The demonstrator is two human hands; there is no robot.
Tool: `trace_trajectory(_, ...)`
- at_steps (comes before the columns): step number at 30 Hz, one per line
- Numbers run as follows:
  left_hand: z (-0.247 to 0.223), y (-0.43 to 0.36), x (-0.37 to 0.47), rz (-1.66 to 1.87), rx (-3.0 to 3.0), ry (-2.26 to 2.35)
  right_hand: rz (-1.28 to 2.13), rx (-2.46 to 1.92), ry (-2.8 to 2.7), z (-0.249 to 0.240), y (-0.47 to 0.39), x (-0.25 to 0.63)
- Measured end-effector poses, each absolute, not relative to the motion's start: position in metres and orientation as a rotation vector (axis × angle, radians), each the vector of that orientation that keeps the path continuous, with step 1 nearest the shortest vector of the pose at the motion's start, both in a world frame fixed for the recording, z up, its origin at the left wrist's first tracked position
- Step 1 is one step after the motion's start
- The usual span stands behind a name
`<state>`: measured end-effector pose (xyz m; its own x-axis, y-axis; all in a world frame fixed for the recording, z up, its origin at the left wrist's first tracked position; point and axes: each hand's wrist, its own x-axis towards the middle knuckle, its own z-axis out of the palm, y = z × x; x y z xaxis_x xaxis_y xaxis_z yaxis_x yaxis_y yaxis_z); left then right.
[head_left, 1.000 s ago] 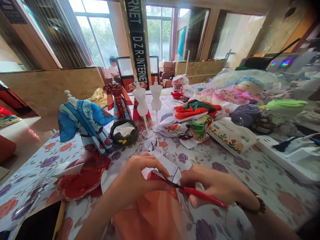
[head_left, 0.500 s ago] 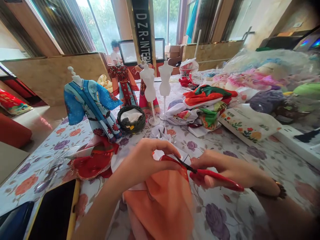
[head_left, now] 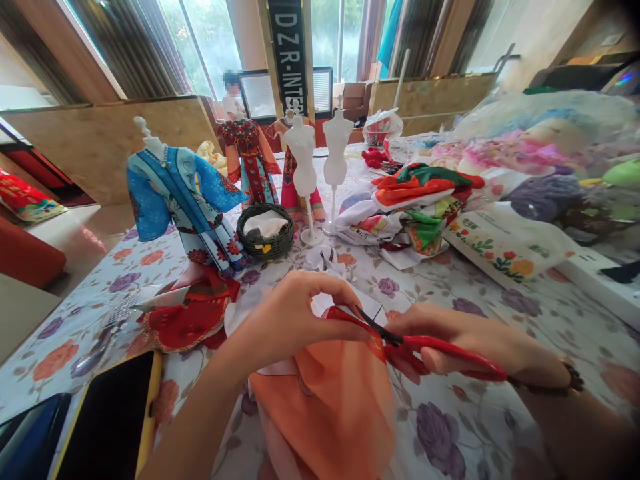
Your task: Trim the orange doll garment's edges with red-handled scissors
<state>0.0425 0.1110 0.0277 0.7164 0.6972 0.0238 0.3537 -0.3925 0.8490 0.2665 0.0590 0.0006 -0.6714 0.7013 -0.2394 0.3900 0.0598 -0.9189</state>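
Note:
My left hand (head_left: 295, 313) pinches the upper edge of an orange and red fabric piece (head_left: 340, 393), which hangs down toward me over the table. In my right hand (head_left: 450, 337) is a pair of scissors with red handles (head_left: 465, 357) and dark blades. The blades point left and lie at the red edge of the fabric, close to my left fingertips. Whether the blades are parted is hard to make out. White fabric with a thin dark line shows behind the cloth. A red trimmed fabric piece (head_left: 187, 323) lies left of my left hand.
Beyond my hands stand a dark woven basket (head_left: 265, 243), a blue-robed doll form (head_left: 170, 187) and two white mannequins (head_left: 303, 163). A pile of fabrics (head_left: 420, 200) and a flowered packet (head_left: 505, 243) lie to the right. A yellow-cased phone (head_left: 110, 420) rests at the near left. A person sits far back.
My right hand and the scissors have shifted slightly to the right. My left hand still pinches the cloth, and the whole view has moved a little.

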Motion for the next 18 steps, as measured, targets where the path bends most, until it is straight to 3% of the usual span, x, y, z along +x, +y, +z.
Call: trace_trajectory(18, 0.023, 0.117, 0.037, 0.487, 1.891, 0.708, 1.926, -0.995, -1.638, -0.008, 0.056, 0.257)
